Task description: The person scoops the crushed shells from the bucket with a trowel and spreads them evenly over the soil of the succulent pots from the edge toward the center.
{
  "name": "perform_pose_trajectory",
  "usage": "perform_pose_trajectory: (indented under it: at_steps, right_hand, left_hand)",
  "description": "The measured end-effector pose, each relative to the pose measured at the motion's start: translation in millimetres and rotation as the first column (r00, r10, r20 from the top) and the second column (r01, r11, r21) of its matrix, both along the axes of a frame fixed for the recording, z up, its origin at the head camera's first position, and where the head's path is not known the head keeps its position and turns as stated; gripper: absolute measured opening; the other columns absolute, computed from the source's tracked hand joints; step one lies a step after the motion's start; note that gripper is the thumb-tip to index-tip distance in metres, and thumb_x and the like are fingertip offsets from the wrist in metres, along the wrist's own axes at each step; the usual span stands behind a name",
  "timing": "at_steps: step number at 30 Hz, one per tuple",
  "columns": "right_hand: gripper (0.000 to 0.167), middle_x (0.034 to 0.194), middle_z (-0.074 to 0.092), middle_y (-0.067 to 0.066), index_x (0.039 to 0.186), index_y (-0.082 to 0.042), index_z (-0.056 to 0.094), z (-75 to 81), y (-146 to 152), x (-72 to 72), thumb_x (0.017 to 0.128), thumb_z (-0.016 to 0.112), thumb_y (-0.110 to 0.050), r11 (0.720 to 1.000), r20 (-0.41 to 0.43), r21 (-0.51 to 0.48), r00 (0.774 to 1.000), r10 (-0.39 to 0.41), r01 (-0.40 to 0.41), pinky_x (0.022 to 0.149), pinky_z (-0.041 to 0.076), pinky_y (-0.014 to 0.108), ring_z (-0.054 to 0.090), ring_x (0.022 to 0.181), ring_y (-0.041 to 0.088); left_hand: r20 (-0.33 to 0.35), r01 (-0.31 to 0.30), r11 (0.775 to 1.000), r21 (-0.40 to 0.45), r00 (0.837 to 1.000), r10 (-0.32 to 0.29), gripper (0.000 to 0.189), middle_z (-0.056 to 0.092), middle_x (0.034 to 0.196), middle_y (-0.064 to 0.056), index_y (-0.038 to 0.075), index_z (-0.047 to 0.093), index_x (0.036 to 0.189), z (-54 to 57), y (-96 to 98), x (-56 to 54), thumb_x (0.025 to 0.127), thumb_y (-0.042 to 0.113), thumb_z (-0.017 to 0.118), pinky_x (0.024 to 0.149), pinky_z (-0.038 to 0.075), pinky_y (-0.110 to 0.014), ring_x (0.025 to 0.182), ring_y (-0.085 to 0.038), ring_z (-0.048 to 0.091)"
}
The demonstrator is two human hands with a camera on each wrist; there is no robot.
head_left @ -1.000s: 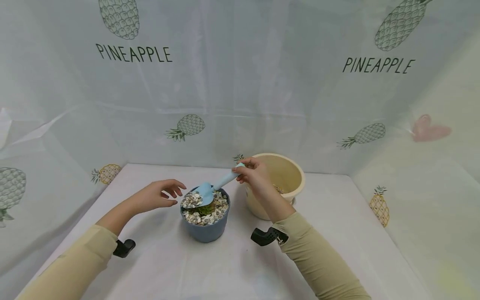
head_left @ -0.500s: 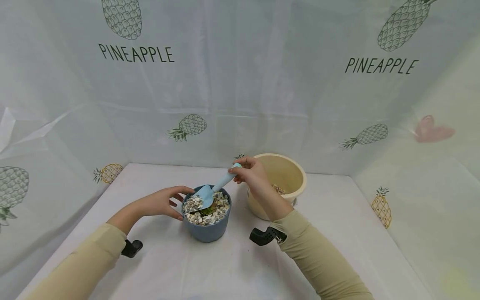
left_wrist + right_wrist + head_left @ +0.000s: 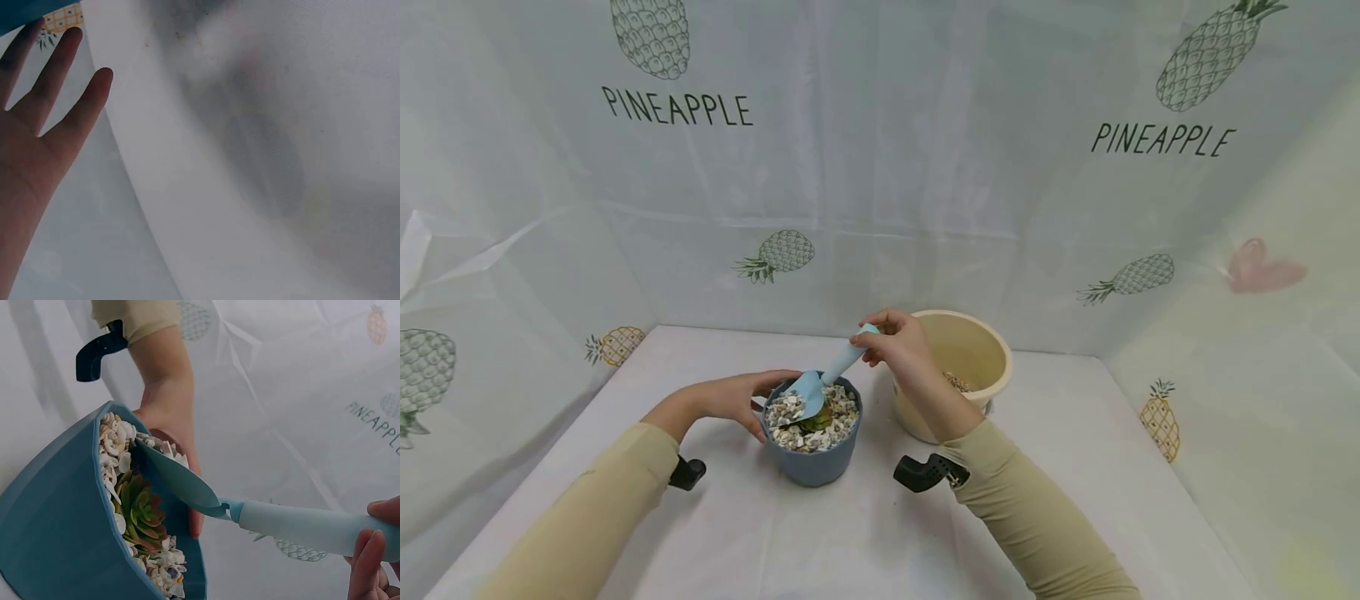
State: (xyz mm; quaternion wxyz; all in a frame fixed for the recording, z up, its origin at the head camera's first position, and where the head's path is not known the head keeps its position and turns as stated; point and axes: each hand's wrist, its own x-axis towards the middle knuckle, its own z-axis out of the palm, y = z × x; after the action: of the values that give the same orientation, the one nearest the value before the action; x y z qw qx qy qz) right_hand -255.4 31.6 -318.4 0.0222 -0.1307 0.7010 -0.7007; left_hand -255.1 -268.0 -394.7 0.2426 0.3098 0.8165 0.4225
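My right hand (image 3: 901, 337) pinches the handle end of a light blue hand trowel (image 3: 844, 362) between thumb and fingers. The trowel slants down to the left, its blade in the blue plant pot (image 3: 814, 472). White and tan shell chips (image 3: 837, 427) fill the pot, and more show on the blade. In the right wrist view a small green succulent (image 3: 140, 509) with reddish tips sits among them, beneath the blade. My left hand (image 3: 730, 398) rests against the pot's left side, fingers straight and spread along it. Its far fingertips are partly hidden behind the rim in the head view.
A larger cream pot (image 3: 1000, 379) stands behind my right forearm, with some loose chips (image 3: 957, 382) at its bottom. White cloth (image 3: 1060, 483) covers the table, and a pineapple-print curtain (image 3: 887, 167) rises behind and at the sides.
My left hand has moved right, from beside the pot onto its rim and side. The trowel handle has shifted slightly left with my right hand; the pots stay put.
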Motion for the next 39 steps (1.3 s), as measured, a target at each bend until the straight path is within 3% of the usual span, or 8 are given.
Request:
perform_pose_trajectory:
  at_steps: [4, 10, 21, 32, 39]
  right_hand:
    - [0.022, 0.084, 0.064, 0.01, 0.102, -0.001, 0.067, 0.1, -2.2, 0.4, 0.081, 0.075, -0.003, 1.0, 0.0, 0.004, 1.0, -0.01, 0.01, 0.058, 0.052, 0.03, 0.061, 0.058, 0.018]
    - [0.021, 0.082, 0.063, 0.009, 0.101, -0.001, 0.067, -1.6, -3.2, 2.3, 0.081, 0.074, -0.001, 0.999, -0.004, -0.007, 0.999, -0.032, 0.032, 0.057, 0.052, 0.029, 0.061, 0.057, 0.017]
    - [0.021, 0.082, 0.062, 0.01, 0.1, -0.002, 0.067, -3.8, -1.8, 9.0, 0.081, 0.075, -0.003, 0.999, -0.044, -0.022, 0.999, -0.03, 0.029, 0.057, 0.053, 0.028, 0.062, 0.058, 0.018]
    - [0.021, 0.082, 0.064, 0.01, 0.101, 0.0, 0.066, -1.4, -0.4, 21.0, 0.082, 0.075, 0.0, 1.0, -0.093, -0.006, 0.996, 0.019, -0.02, 0.059, 0.054, 0.03, 0.062, 0.058, 0.018]
    - [0.02, 0.08, 0.063, 0.009, 0.099, 0.001, 0.066, 0.5, 0.8, 22.9, 0.081, 0.074, 0.003, 0.999, -0.11, -0.025, 0.994, 0.019, -0.022, 0.058, 0.053, 0.029, 0.061, 0.057, 0.017]
  left_hand:
    - [0.054, 0.008, 0.999, 0.039, 0.999, -0.01, 0.111, 0.019, 0.156, -0.021, 0.01, 0.012, 0.157, -6.2, -1.0, -0.3, 0.075, 0.009, 0.086, 0.1, 0.032, -0.066, 0.139, -0.049, 0.019]
    - [0.065, 0.002, 0.998, 0.066, 0.998, -0.007, 0.11, 0.018, 0.156, -0.023, 0.01, 0.011, 0.157, -10.1, -1.0, 2.6, 0.076, 0.011, 0.085, 0.101, 0.032, -0.065, 0.139, -0.05, 0.02]
    - [-0.018, -0.086, 0.996, 0.037, 0.996, 0.086, 0.108, 0.021, 0.155, -0.023, 0.015, 0.015, 0.158, -13.5, -4.8, 17.5, 0.076, 0.012, 0.085, 0.098, 0.034, -0.067, 0.135, -0.052, 0.027]
    - [-0.055, -0.221, 0.975, 0.015, 0.974, 0.221, 0.105, 0.028, 0.154, -0.02, 0.018, 0.018, 0.157, -12.7, -2.0, 34.5, 0.076, 0.022, 0.086, 0.096, 0.037, -0.065, 0.133, -0.046, 0.037]
    - [-0.107, -0.251, 0.968, 0.025, 0.962, 0.252, 0.102, 0.031, 0.152, -0.021, 0.02, 0.02, 0.157, -18.1, -2.7, 43.0, 0.077, 0.024, 0.084, 0.096, 0.037, -0.064, 0.129, -0.046, 0.042]
